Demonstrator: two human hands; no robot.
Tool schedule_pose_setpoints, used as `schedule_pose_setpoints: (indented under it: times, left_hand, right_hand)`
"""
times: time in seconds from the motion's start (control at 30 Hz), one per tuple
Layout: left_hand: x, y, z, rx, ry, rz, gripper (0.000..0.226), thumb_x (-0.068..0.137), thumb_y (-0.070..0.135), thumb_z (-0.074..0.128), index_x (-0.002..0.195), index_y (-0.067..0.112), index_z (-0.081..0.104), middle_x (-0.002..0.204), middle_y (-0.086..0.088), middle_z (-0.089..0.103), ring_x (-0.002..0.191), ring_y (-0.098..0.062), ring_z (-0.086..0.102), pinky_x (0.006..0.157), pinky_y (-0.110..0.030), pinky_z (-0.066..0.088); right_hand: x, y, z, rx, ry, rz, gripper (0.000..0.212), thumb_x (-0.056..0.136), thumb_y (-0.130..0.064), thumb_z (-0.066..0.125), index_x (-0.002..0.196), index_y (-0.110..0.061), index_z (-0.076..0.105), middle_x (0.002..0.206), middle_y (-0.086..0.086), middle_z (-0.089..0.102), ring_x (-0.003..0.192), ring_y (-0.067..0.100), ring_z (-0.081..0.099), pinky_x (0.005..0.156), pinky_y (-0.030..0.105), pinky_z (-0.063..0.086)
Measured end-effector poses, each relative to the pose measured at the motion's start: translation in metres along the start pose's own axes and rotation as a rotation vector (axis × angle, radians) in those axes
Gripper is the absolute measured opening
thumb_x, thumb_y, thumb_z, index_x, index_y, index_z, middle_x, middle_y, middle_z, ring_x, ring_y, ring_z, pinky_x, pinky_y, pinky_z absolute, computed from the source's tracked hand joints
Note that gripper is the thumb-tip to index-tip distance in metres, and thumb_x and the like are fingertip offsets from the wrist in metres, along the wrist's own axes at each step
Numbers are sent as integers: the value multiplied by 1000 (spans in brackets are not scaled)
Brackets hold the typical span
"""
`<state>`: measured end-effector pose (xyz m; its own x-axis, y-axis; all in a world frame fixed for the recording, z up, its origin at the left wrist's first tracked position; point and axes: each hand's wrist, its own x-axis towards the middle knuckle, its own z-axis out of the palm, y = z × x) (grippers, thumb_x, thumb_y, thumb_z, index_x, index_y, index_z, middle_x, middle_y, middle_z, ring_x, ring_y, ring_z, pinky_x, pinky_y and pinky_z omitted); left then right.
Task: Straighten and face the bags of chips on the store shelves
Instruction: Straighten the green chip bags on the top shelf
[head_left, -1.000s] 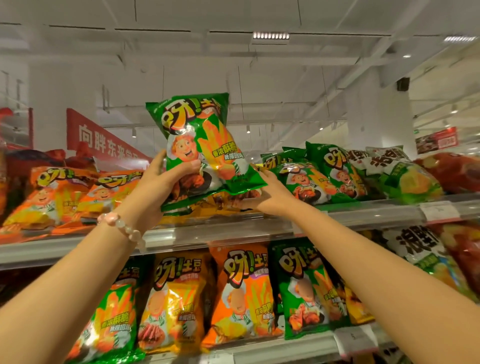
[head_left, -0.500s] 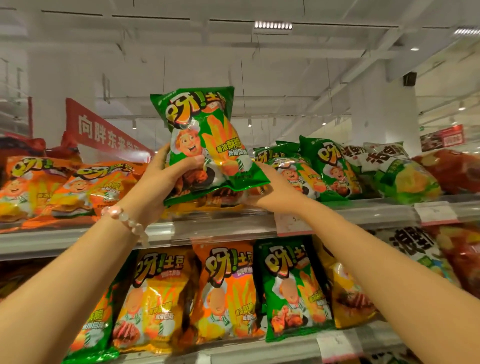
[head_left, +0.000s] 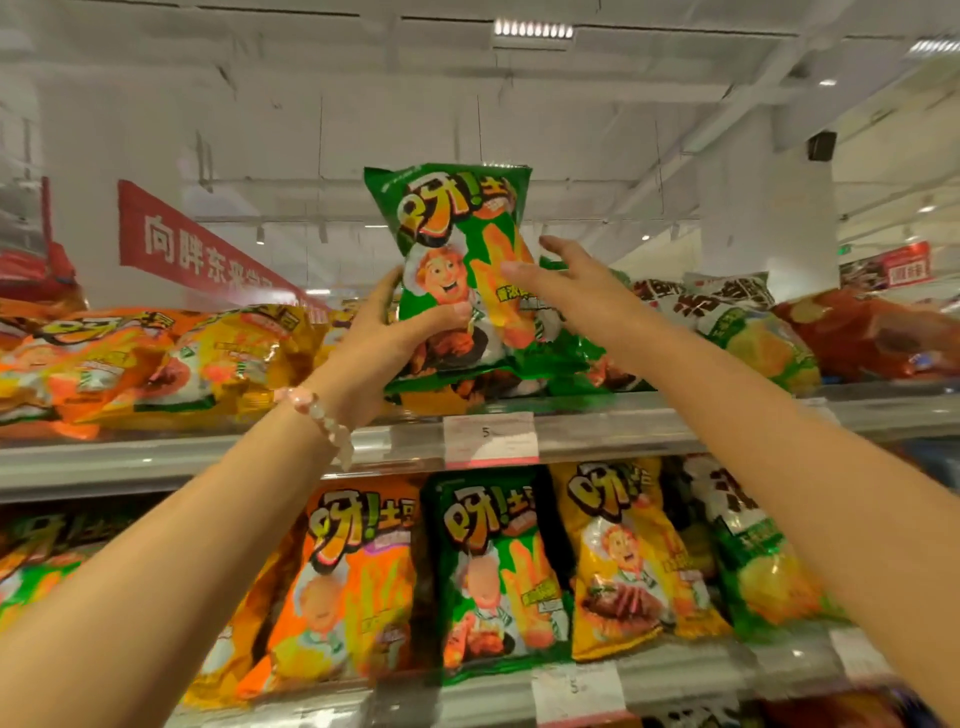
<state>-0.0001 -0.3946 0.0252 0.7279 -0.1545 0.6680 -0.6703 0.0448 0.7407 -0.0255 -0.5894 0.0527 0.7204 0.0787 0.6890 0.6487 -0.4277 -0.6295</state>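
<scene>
Above the top shelf's front edge (head_left: 597, 421), your left hand (head_left: 374, 343) makes the only grip: fingers behind and thumb across the front of the green chip bag (head_left: 457, 249), low on its left side. The bag stands nearly upright, printed face toward you, its top edge rising well clear of the other stock into open air under the ceiling. Its bottom edge sits just above the bags lying on the shelf, close to the shelf lip.

Your right hand (head_left: 582, 296) is spread wide, fingers straight, at the bag's right side; the fingertips lie on or just off its front, and you cannot tell which.

Left of the grip, orange and yellow bags (head_left: 156, 358) lie flat and tilted in a loose heap. Right of the grip, behind your right hand, more green bags (head_left: 597, 364) lean back, then white-and-green bags (head_left: 737, 312) farther right.

Below the grip, past the price tag (head_left: 491, 436) on the shelf edge, the lower row (head_left: 498, 571) stands upright and tightly packed, faces forward, bag touching bag.
</scene>
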Motion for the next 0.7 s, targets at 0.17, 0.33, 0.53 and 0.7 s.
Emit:
schedule_pose_setpoints:
  times: [0.17, 0.33, 0.53, 0.7]
  left_hand:
    - [7, -3, 54, 17, -34, 51, 49, 75, 27, 77, 109, 44, 46, 110, 9, 67, 101, -12, 67, 85, -30, 54]
    - [16, -5, 89, 34, -91, 78, 56, 74, 31, 76, 117, 42, 43, 108, 15, 65, 97, -6, 67, 73, -18, 54]
    - [23, -22, 99, 779, -51, 214, 118, 54, 60, 80, 150, 28, 19, 141, 2, 45, 128, -17, 44, 106, -42, 39]
    - [26, -58, 96, 1121, 107, 191, 99, 68, 82, 52, 150, 35, 21, 156, -3, 25, 143, -26, 21, 110, -60, 26]
  right_hand:
    - [2, 16, -34, 60, 33, 26, 86, 76, -50, 71, 146, -26, 27, 124, -4, 57, 106, 12, 58, 90, 31, 47]
    - [3, 32, -66, 119, 26, -26, 52, 83, -37, 68, 129, -24, 47, 104, -9, 63, 91, 3, 61, 72, 20, 50]
    - [8, 57, -100, 130, 199, -97, 56, 84, -32, 70, 133, -18, 46, 111, -6, 61, 99, 8, 61, 85, 27, 53]
    - [13, 89, -120, 9, 337, -174, 66, 84, -34, 69, 140, -17, 38, 127, -2, 54, 116, 14, 52, 102, 43, 45]
